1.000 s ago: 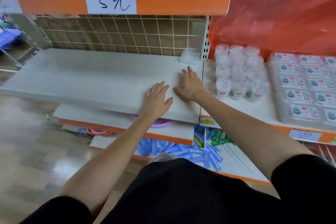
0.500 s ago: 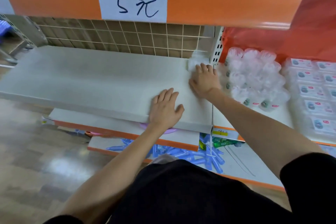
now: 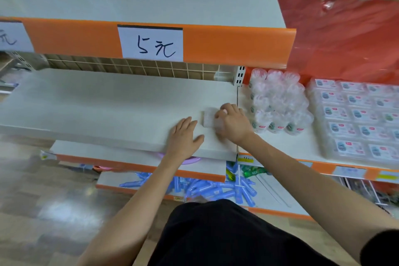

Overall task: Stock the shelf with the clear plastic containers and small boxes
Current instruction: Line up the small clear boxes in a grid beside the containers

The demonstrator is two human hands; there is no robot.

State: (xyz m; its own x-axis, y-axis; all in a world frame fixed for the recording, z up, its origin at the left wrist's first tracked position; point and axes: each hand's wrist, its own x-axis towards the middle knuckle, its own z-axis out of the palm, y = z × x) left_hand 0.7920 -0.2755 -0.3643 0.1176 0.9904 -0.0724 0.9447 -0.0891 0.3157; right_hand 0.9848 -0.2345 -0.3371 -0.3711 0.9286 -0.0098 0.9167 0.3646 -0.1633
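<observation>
On the white shelf, my left hand lies flat near the front edge, fingers straight, holding nothing. Just right of it, my right hand curls its fingers on a small clear container. The container sits at the shelf's right end and juts leftward from the grip. Blur hides its long axis. The right hand is plainly the nearer one. Further right stand clear cups.

Open reach over the shelf
Past its right edge, clear containers and small boxes crowd; an orange rail overhangs.
</observation>
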